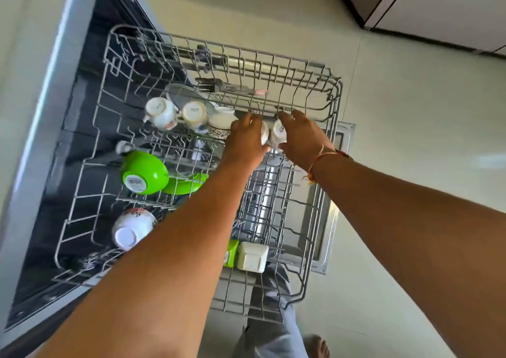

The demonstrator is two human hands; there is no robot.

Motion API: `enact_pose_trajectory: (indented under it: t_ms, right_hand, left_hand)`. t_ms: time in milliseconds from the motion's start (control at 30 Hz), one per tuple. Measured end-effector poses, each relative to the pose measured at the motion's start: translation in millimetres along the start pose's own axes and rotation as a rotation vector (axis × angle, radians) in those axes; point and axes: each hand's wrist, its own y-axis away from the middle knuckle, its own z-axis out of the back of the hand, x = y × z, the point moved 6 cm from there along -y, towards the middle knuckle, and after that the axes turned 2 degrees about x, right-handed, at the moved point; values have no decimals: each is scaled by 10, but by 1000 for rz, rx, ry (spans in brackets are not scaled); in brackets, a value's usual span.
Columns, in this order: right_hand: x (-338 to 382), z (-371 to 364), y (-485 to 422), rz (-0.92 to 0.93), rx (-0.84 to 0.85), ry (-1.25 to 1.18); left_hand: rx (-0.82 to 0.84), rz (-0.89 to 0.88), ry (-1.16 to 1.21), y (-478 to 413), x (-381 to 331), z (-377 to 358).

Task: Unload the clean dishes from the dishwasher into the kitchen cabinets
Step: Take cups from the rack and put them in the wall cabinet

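Both hands reach into the pulled-out upper rack (335, 105) of the dishwasher. The left hand (246, 141) has its fingers (253, 120) curled around one white cup (264, 133), and the right hand (304, 138) grasps a second white cup (278, 134) just beside it. Left of these cups along the same row stand three more upturned cups (160, 112); nearer the person lies a green bowl (143, 172).
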Motion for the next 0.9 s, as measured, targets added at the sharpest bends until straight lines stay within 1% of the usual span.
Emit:
enact_pose_trajectory:
  t_ms: [133, 300, 467, 633, 700, 800, 900]
  right_hand:
    - [7, -114, -152, 46, 12, 27]
    - [8, -106, -221, 27, -86, 25]
    - [-29, 53, -2, 23, -160, -79]
    - [4, 360, 555, 76, -279, -127]
    - [28, 523, 804, 114, -300, -168]
    - [72, 833, 1303, 189, -323, -239]
    - [134, 1123, 1866, 265, -368, -264]
  left_hand:
    - [-66, 49, 5, -108, 62, -73]
    - [-148, 88, -10, -147, 82, -44]
    - [-226, 104, 68, 29, 54, 149]
    - [-337, 106, 146, 578, -150, 466]
    - [-369, 107, 186, 856, -255, 604]
    - [-444, 117, 283, 1427, -489, 849]
    - [-564, 127, 364, 2075, -746, 1097]
